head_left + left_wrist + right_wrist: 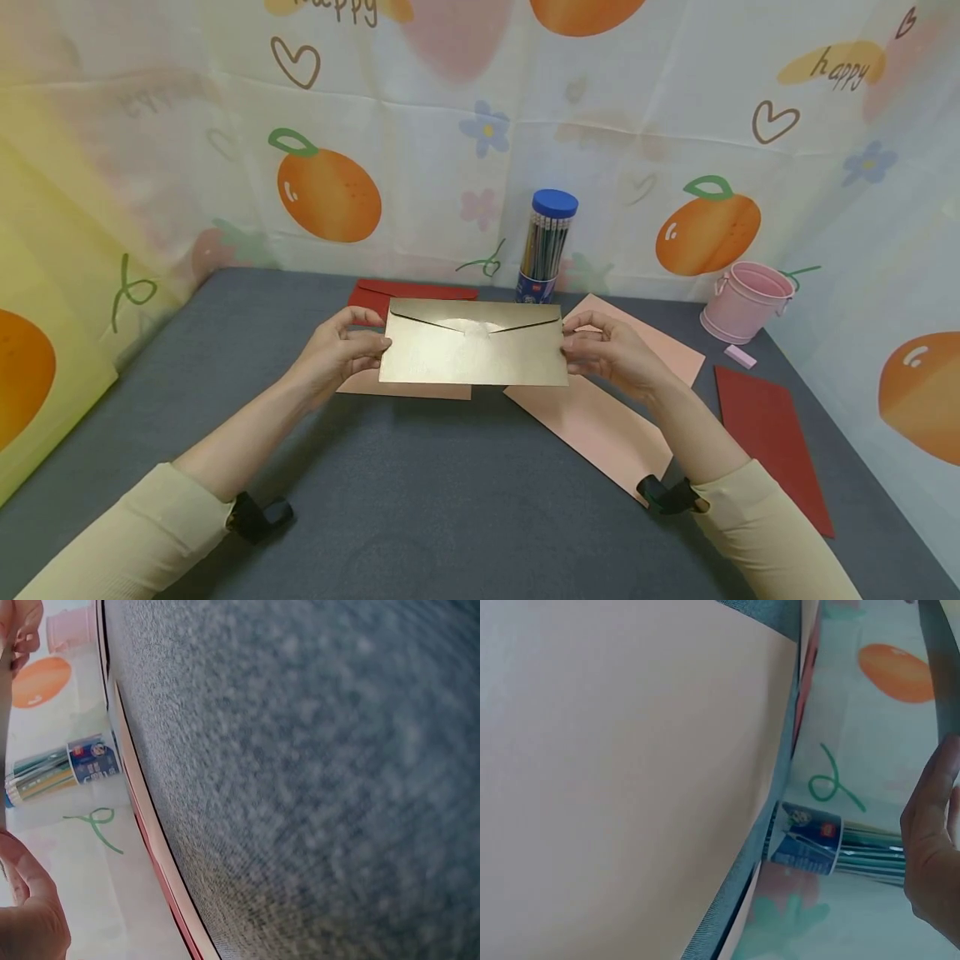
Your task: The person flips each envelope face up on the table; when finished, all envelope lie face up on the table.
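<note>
A gold envelope is held up above the table, its pointed flap folded down on the side facing me. My left hand pinches its left edge between thumb and fingers. At the opposite short edge, my right hand pinches it the same way. Behind and below the envelope lie a red envelope and a pink sheet or envelope, both partly hidden. Under my right hand and forearm more pink pieces lie on the table. In the left wrist view, the left hand shows only at the edge.
A clear tube of pencils with a blue lid stands at the back. Toward the right are a pink bucket, a small pink eraser-like block and a red envelope-like piece. A fruit-printed cloth hangs behind the dark table.
</note>
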{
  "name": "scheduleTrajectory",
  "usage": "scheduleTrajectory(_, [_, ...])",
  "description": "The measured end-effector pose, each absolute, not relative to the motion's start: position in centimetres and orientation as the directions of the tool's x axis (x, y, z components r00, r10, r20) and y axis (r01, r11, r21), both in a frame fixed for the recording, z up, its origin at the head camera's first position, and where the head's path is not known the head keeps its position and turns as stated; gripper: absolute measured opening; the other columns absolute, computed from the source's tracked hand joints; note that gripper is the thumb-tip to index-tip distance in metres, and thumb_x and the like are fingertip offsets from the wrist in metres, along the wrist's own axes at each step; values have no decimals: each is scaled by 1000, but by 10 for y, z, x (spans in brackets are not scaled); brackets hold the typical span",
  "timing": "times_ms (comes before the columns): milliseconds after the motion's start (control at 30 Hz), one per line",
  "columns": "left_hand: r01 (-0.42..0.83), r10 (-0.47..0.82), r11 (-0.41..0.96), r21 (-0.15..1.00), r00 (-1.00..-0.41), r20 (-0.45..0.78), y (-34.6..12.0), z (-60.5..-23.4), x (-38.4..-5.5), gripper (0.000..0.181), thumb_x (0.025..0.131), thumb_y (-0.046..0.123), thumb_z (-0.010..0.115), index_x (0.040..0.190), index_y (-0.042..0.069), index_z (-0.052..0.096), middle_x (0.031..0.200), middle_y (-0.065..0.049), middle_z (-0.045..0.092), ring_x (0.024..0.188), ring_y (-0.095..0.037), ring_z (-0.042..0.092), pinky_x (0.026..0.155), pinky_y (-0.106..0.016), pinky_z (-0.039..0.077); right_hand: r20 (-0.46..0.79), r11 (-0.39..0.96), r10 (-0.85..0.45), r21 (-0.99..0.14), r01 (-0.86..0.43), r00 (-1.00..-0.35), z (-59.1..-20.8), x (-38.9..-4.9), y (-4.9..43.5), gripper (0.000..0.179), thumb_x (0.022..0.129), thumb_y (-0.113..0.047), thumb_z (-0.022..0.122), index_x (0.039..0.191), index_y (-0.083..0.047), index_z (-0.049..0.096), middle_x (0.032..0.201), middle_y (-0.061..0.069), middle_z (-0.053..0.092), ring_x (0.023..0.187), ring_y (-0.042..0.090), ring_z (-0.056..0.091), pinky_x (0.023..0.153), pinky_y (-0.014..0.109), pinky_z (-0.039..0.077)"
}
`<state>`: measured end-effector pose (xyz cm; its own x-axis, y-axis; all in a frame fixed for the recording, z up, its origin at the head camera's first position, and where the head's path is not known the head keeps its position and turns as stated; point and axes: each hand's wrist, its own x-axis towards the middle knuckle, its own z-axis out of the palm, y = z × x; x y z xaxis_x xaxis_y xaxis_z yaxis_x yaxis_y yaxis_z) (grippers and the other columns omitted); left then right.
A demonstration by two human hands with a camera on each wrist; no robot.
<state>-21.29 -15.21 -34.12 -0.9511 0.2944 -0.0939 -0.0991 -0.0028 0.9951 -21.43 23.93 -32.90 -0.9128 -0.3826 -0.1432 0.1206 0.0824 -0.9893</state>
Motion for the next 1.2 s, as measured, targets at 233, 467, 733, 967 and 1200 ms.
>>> scheduleTrajectory(233, [-89,338,49,995,-936,-101,-156,-341,-214,58,94,7,62,144,16,35,85,7,63,78,-5,63,77,-21,57,-131,108,-394,-990,95,-910,-330,-214,237,35,95,0,59,122,-13,39,89,-7,71,81,7,69,76,24,60])
scheduleTrajectory(467, [-51,383,146,988,-918,-104,-161,-343,-216,71,91,6,63,152,19,28,95,6,61,83,-7,63,80,-24,57,-137,163,-416,-984,75,-899,-332,-214,231,75,92,4,61,153,-12,20,92,-7,71,79,9,71,75,27,61])
scheduleTrajectory(733, [-46,373,235,971,-918,-134,-173,-344,-223,69,90,11,68,148,11,31,108,-2,57,83,-7,67,82,-26,58,-169,184,-420,-978,99,-891,-334,-211,218,76,89,3,65,153,-13,27,92,-4,68,78,10,70,75,28,61])
scheduleTrajectory(967, [-78,310,280,957,-936,-167,-187,-345,-232,50,95,21,66,135,1,42,101,10,64,88,-4,66,84,-24,58,-181,183,-425,-977,112,-887,-340,-207,200,75,88,2,67,152,-15,29,91,-3,65,77,11,69,74,29,62])
scheduleTrajectory(1200, [-92,291,382,919,-932,-215,-203,-347,-239,48,97,25,63,132,-3,45,95,14,66,89,-4,64,85,-21,56,-184,180,-457,-977,112,-870,-344,-203,181,74,87,2,67,149,-15,31,86,-2,62,76,14,68,75,32,62])
